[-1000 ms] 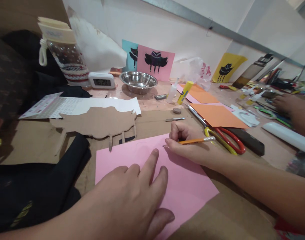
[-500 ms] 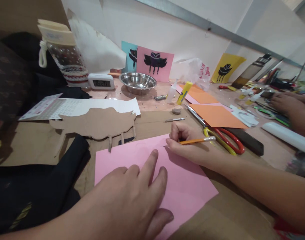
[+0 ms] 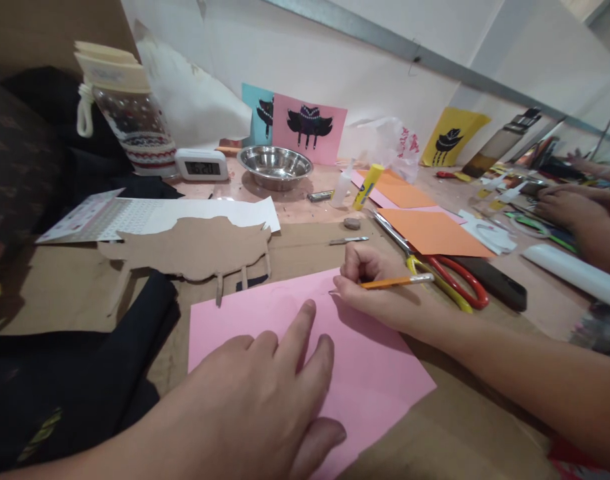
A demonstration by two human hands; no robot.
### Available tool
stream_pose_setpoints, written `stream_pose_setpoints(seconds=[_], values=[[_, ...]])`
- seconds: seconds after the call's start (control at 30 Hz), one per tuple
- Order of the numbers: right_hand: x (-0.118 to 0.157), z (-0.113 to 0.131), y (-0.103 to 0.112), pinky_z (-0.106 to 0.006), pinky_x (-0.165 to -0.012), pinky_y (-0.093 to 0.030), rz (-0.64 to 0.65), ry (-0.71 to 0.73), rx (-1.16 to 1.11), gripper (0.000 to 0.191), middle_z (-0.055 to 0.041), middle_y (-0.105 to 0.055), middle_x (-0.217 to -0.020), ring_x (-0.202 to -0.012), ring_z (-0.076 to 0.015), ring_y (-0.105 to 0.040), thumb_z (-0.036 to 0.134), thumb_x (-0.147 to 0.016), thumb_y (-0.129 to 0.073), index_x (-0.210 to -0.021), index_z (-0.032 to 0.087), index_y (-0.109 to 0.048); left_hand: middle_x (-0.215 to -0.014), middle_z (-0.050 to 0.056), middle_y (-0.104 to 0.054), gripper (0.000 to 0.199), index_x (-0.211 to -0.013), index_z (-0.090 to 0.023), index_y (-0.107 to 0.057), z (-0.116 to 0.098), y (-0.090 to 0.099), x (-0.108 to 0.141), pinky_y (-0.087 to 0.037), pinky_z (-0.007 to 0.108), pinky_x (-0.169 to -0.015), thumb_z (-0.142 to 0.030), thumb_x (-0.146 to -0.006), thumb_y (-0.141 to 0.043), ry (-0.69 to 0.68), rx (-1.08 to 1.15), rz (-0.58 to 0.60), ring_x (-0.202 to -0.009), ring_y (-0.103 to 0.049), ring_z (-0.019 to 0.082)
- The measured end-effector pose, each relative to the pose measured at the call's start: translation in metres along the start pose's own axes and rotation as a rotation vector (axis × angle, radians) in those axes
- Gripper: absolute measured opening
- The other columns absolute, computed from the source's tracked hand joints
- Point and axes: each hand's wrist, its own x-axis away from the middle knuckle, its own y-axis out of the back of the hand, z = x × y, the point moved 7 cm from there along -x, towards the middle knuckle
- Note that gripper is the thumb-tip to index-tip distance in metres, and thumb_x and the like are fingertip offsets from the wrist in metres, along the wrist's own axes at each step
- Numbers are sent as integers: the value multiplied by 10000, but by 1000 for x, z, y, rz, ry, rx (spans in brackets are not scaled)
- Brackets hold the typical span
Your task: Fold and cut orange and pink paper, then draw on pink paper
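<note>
A sheet of pink paper (image 3: 379,387) lies on brown cardboard in front of me. Spread across it, fingers apart and resting on the paper, is my left hand (image 3: 279,380). My right hand (image 3: 372,283) is closed around an orange pencil (image 3: 397,283), whose tip touches the sheet near its upper edge. Faint curved lines show on the paper there. A cardboard cutout (image 3: 195,248) with thin legs lies beyond the sheet's left corner, one leg overlapping the paper. Black cloth (image 3: 59,393) lies to the left of my left hand.
Past my right hand are scissors (image 3: 462,287), a small blade (image 3: 349,240), a grey eraser (image 3: 352,224) and orange paper (image 3: 435,232). A metal bowl (image 3: 275,167), a digital clock (image 3: 201,165) and a glue stick (image 3: 369,187) stand farther back. Another person's hands (image 3: 575,210) are at far right.
The pencil in my right hand has shifted very slightly to the right. Another person's hand has come into view at the upper right. My left hand stays in place.
</note>
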Motion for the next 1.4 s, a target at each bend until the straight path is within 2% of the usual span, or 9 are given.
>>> stream_pose_setpoints(seconds=[0.13,0.3,0.4,0.5,0.73,0.97,1.1,1.4], values=[[1,3,-1,-245,-490,-307,11,2,5,258,60,-452,-616,-549,-100,-407,194,-839,-616,-675,218,-418,-1477,283,-460,497,-1364,-148,-566,1,1,0,-632,447,-647,-400,-936,-553,-5,10,-29,-907,-750,353],[2,0,-4,-245,-491,-314,40,14,-40,271,65,-459,-618,-548,-96,-402,228,-858,-623,-684,219,-415,-1488,307,-423,524,-1391,-127,-542,1,-1,1,-634,479,-621,-386,-934,-552,-10,-6,-23,-872,-755,369],[1,0,-1,-243,-498,-325,-2,25,-21,261,66,-462,-628,-557,-93,-410,182,-841,-612,-680,219,-410,-1490,309,-415,536,-1402,-126,-532,1,-1,2,-635,494,-618,-408,-946,-531,-18,-14,-30,-880,-753,381],[1,0,0,-240,-491,-320,-18,30,-26,261,71,-449,-619,-552,-91,-403,163,-833,-606,-676,220,-406,-1502,307,-395,542,-1412,-125,-524,1,-1,0,-636,500,-619,-403,-947,-535,-16,-22,-17,-892,-750,386],[1,0,-5,-235,-476,-305,40,35,-83,283,81,-440,-613,-534,-84,-379,193,-851,-625,-686,220,-397,-1510,311,-370,557,-1430,-113,-507,1,0,-3,-634,517,-625,-396,-950,-527,-12,-4,17,-918,-743,404],[2,0,2,-236,-471,-300,-23,-4,-38,270,72,-431,-602,-530,-88,-373,168,-841,-573,-671,226,-372,-1507,304,-380,538,-1421,-121,-516,-1,-1,-1,-639,496,-653,-405,-964,-506,-11,-22,49,-935,-744,384],[2,2,0,-239,-475,-305,-2,-9,-60,248,65,-449,-629,-538,-90,-382,206,-845,-584,-685,224,-396,-1519,307,-353,561,-1440,-121,-492,-3,-1,-1,-639,491,-654,-415,-962,-510,-12,-28,56,-935,-745,383],[2,2,-1,-250,-488,-301,-1,10,2,271,68,-435,-596,-539,-96,-381,213,-825,-606,-662,224,-390,-1515,294,-380,546,-1425,-133,-511,1,1,-1,-639,488,-647,-420,-961,-518,-10,-39,-13,-938,-743,379]])
